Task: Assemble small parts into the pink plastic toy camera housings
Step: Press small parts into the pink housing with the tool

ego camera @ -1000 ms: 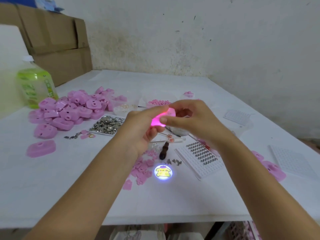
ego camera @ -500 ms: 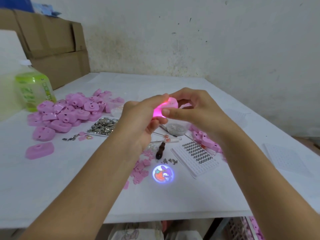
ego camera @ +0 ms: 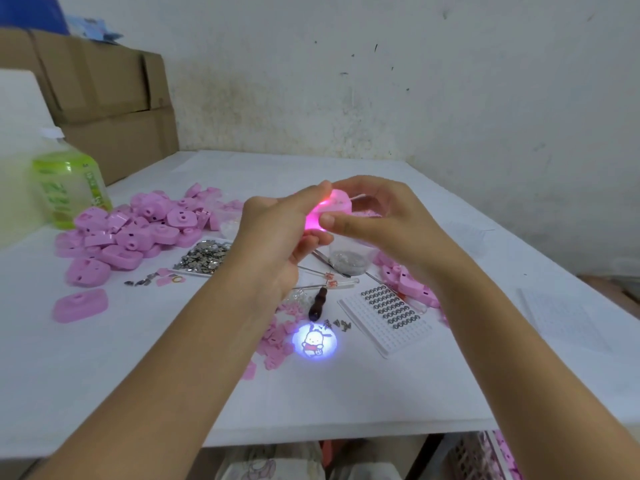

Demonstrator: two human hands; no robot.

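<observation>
**While the toy glows, both grips test it above the worktop**

Nearest, on the white worktop [ego camera: 104,375], lies a round patch of projected light [ego camera: 314,341]. It shows a white cartoon figure dressed in red. Small loose pink pieces [ego camera: 277,337] sit just beside it. Just beyond are a dark-handled tool [ego camera: 318,304] and a white moulded tray of small dark rings [ego camera: 388,317].

Above these, held off the worktop, is a pink plastic toy camera housing [ego camera: 332,209], lit from inside. The left grip [ego camera: 273,237] clasps its left end, with the forefinger along the top. The right grip [ego camera: 384,223] pinches its right side, thumb on the front and fingers arched over the top.

Farther back on the left are a heap of pink housings [ego camera: 138,230], a flat tray of silvery metal bits [ego camera: 204,254], a green-labelled bottle [ego camera: 65,188] and brown cardboard boxes [ego camera: 104,91].

This looks like a light test of a finished unit. To do it well, hold the housing steady and aim it at bare white surface. Keep fingers off the lens, and check that each picture lands round and sharp.

Half a second ago the patch showed a pink-and-red figure, and a second ago a yellow one. Both grips hold the housing much as before.
</observation>
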